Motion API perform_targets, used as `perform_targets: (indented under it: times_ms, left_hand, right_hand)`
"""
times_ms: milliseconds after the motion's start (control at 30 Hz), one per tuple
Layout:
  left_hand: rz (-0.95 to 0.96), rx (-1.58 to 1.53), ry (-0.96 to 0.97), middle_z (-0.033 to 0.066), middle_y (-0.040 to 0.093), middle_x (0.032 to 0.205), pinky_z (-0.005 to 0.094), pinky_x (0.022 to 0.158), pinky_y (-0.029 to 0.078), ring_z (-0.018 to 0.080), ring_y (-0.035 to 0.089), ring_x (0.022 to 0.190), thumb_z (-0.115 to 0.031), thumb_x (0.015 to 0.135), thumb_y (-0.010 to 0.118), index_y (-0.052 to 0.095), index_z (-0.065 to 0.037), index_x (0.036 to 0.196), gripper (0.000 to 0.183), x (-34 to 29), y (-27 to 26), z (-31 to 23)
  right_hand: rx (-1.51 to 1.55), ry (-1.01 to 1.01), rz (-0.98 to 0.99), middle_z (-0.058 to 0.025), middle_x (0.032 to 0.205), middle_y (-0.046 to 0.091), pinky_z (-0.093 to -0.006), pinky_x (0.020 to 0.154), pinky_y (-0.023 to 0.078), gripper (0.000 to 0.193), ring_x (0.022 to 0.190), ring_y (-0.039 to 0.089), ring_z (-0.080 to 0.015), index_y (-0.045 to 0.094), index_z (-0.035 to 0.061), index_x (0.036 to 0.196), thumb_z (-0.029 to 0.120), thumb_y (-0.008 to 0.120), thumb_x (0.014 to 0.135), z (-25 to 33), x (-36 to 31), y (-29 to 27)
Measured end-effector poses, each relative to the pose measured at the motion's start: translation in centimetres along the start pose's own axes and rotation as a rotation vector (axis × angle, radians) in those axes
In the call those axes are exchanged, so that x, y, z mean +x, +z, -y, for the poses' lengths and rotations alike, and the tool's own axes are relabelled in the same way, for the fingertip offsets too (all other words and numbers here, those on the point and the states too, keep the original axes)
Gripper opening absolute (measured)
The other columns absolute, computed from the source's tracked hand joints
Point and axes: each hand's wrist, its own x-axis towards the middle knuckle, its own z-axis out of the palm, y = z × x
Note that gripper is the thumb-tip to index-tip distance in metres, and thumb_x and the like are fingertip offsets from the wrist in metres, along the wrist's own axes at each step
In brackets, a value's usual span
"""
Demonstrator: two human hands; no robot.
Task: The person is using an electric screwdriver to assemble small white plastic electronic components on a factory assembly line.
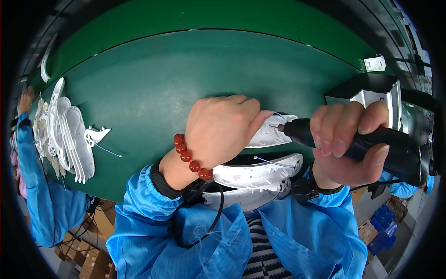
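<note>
On green workbench [139, 69]: curved white plastic shell [267, 138], left end at curled left hand [223, 121], pinch hidden; black electric screwdriver [301, 132], wrapped in right hand [346, 139], bit [280, 128] over shell. Advisable: firm bracing, square bit, even pressure.

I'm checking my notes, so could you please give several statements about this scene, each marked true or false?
1. The right hand grips a black electric screwdriver. True.
2. The screwdriver points right. False: it points left, toward a white plastic shell.
3. Stacked white shells lie left of the left hand. True.
4. The left hand's wrist is bare. False: it wears a red bead bracelet.
</note>
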Motion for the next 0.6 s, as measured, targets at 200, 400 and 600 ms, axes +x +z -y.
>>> perform_targets:
  times_ms: [200, 400, 600]
  left_hand:
    - [0.013, 0.004, -0.003, 0.0078, 0.053, 0.059, 0.0381, 0.047, 0.041, 0.0282, 0.055, 0.054, -0.024, 0.084, 0.067, 0.058, -0.006, 0.065, 0.028, 0.0, 0.0, 0.1]
    - [0.008, -0.003, -0.008, 0.0078, 0.053, 0.059, 0.0383, 0.047, 0.041, 0.0280, 0.055, 0.053, -0.023, 0.084, 0.067, 0.057, -0.006, 0.065, 0.027, 0.1, 0.0, 0.1]
    - [0.035, 0.036, -0.019, 0.0078, 0.054, 0.059, 0.0387, 0.048, 0.043, 0.0283, 0.056, 0.054, -0.024, 0.083, 0.067, 0.056, -0.007, 0.064, 0.028, 0.3, -0.2, -0.3]
  right_hand:
    - [0.018, 0.053, -0.064, -0.0066, 0.068, 0.053, -0.0329, 0.054, 0.043, 0.042, 0.058, 0.052, -0.0168, 0.045, 0.0068, 0.098, 0.038, 0.070, 0.086, -0.3, 0.0, 0.4]
    - [-0.013, 0.023, -0.091, -0.0074, 0.066, 0.054, -0.0333, 0.055, 0.044, 0.041, 0.055, 0.052, -0.0173, 0.045, 0.0068, 0.097, 0.037, 0.070, 0.086, -0.9, -0.1, 0.8]
    - [-0.123, -0.052, -0.106, -0.0022, 0.065, 0.051, -0.0286, 0.053, 0.040, 0.037, 0.051, 0.047, -0.0131, 0.042, 0.0088, 0.094, 0.041, 0.060, 0.092, -1.2, -0.6, 2.1]
